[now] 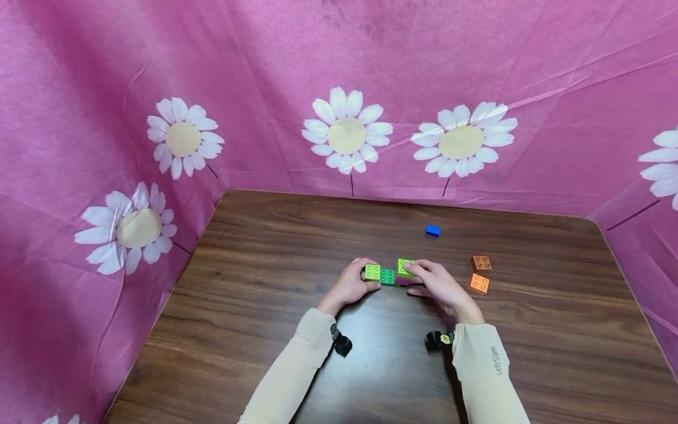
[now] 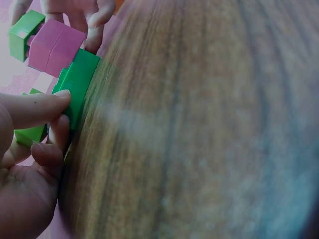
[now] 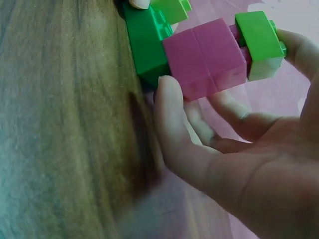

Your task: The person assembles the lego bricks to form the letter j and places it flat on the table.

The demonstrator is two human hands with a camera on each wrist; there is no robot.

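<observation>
Several toy building bricks are joined into one assembly on the wooden table. Its base is a dark green brick (image 1: 387, 277), with a lime brick (image 2: 32, 133) on its left end. Pink bricks (image 3: 204, 59) rise from the right end. Another lime brick (image 3: 261, 47) tops them, slightly tilted, with pink studs showing in the gap below it. My left hand (image 1: 354, 284) grips the left end, thumb along the green brick's near side. My right hand (image 1: 441, 287) is around the pink stack, thumb at its lower corner, index finger on the upper lime brick.
A blue brick (image 1: 432, 231) lies farther back on the table (image 1: 254, 235). To the right of my right hand are a brown brick (image 1: 481, 262) and an orange brick (image 1: 479, 284). A pink cloth (image 1: 265, 88) with white flowers hangs behind the table and along its sides.
</observation>
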